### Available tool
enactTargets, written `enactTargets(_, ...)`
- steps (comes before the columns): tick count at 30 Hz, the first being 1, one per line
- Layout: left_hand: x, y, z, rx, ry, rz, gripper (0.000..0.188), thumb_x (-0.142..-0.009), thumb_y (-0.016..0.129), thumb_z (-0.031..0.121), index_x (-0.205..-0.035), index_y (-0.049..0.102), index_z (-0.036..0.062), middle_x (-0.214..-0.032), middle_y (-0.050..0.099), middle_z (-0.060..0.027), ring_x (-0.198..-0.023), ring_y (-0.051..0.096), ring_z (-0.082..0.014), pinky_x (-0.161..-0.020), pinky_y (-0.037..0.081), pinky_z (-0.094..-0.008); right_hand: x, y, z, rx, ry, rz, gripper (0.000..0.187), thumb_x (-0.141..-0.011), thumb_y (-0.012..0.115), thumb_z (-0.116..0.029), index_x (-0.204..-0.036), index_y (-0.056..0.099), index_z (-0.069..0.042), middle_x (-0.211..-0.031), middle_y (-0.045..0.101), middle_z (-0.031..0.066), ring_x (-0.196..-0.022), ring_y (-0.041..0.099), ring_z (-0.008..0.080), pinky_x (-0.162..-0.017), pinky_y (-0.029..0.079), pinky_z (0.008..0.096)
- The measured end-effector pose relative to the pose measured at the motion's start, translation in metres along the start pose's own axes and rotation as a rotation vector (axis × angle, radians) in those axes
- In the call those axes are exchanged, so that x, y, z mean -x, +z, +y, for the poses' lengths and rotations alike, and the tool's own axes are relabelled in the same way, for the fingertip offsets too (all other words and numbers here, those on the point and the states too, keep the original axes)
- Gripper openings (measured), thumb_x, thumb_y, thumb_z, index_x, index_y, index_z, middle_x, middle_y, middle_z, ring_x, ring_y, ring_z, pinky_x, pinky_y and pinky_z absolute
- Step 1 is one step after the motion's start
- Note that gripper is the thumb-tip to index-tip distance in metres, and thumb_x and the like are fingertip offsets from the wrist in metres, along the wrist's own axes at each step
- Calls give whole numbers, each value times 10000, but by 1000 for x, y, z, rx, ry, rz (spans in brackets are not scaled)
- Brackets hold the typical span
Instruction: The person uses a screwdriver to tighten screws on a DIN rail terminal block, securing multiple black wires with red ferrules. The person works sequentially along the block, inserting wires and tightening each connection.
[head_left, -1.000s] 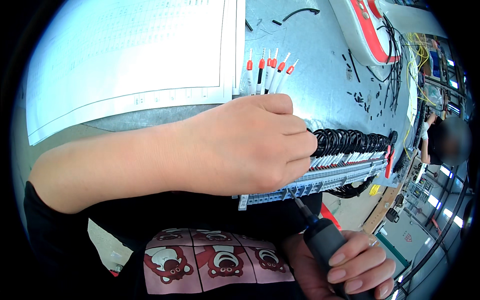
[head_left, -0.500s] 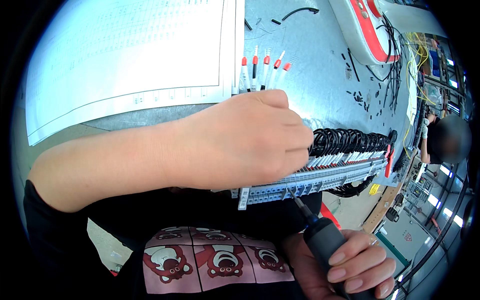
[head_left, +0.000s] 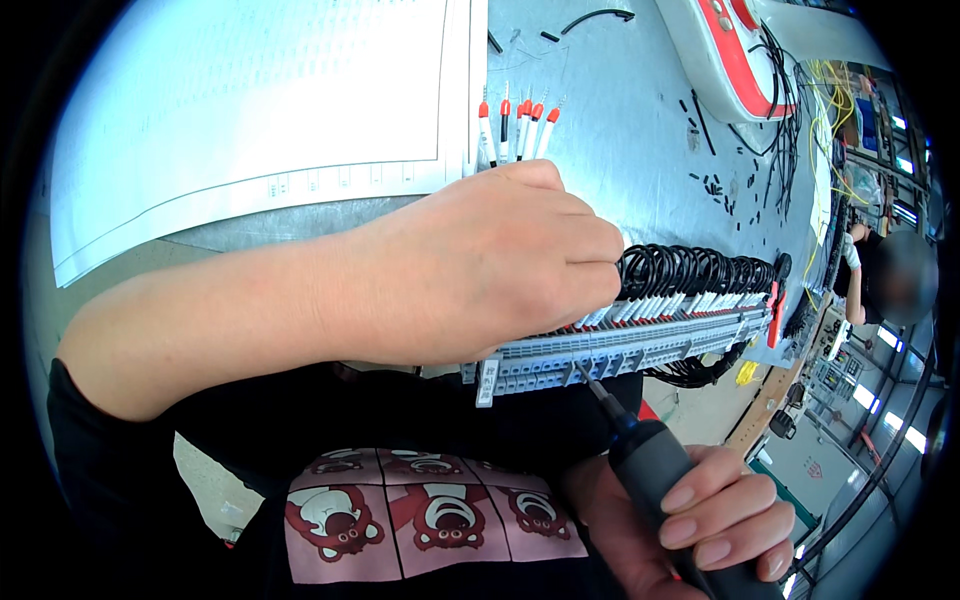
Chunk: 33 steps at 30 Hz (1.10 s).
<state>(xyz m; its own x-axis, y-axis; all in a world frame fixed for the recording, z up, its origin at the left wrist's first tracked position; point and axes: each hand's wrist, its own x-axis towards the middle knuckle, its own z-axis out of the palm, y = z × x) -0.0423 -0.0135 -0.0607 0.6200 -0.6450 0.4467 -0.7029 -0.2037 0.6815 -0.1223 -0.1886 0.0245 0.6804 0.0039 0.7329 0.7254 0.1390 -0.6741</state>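
Note:
My left hand [head_left: 480, 265] is closed, back of the hand up, over the left part of a grey-blue terminal block strip [head_left: 640, 350]. Several wires with red ferrules and white marker sleeves [head_left: 522, 135] stick up from behind it and appear held; its fingertips are hidden. At lower right, my right hand [head_left: 725, 510] wraps round a black electric screwdriver [head_left: 652, 468]. The bit meets the near edge of the strip. Along the far side of the strip stands a row of coiled black wires [head_left: 695, 272] with red ferrules and white sleeves.
Printed sheets [head_left: 300, 100] cover the left of the metal table [head_left: 600, 110]. A white and red machine [head_left: 720, 60] stands at the back right, near loose black wires and short black offcuts [head_left: 715, 187]. Another person [head_left: 895, 280] works at the far right.
My left hand has moved slightly up in the picture, and the red-tipped wires have shifted and bunched closer together. The screwdriver bit stays at the strip, nearly unmoved.

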Motion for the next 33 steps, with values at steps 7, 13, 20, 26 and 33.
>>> enactTargets(7,-2,-4,2,-21,23,-7,26,-835,562,55,-816,543,55,-841,524,-56,-761,534,-204,-764,407,-335,-1,2,-3,40,2,-15,442,-952,633,-204,-1263,379,-17,-915,469,92,-685,505,229,-595,457,390)
enactTargets(13,-1,-4,2,-1,7,22,50,-827,573,40,-805,533,61,-816,507,-52,-741,527,-203,-765,412,-338,-1,4,2,37,-20,2,450,-950,634,-197,-1267,371,-17,-918,467,92,-682,503,226,-600,461,387)
enactTargets(20,0,-5,1,-1,2,-2,64,-834,582,46,-796,538,72,-830,520,-41,-752,532,-192,-777,405,-331,1,3,2,22,-17,-4,483,-933,656,-190,-1285,374,-17,-915,465,86,-674,501,223,-607,466,386)
enactTargets(26,2,-1,-1,22,11,33,60,-805,599,64,-800,541,78,-847,529,-35,-788,548,-181,-787,406,-329,-2,2,2,21,-40,-52,487,-929,661,-186,-1290,383,-13,-907,462,82,-674,501,224,-599,462,386)
enactTargets(33,2,4,1,-121,72,49,59,-802,605,72,-813,549,86,-860,534,-33,-800,550,-176,-790,404,-328,-2,3,4,23,-58,-57,509,-925,664,-189,-1301,366,-17,-906,453,77,-668,491,222,-581,453,384)
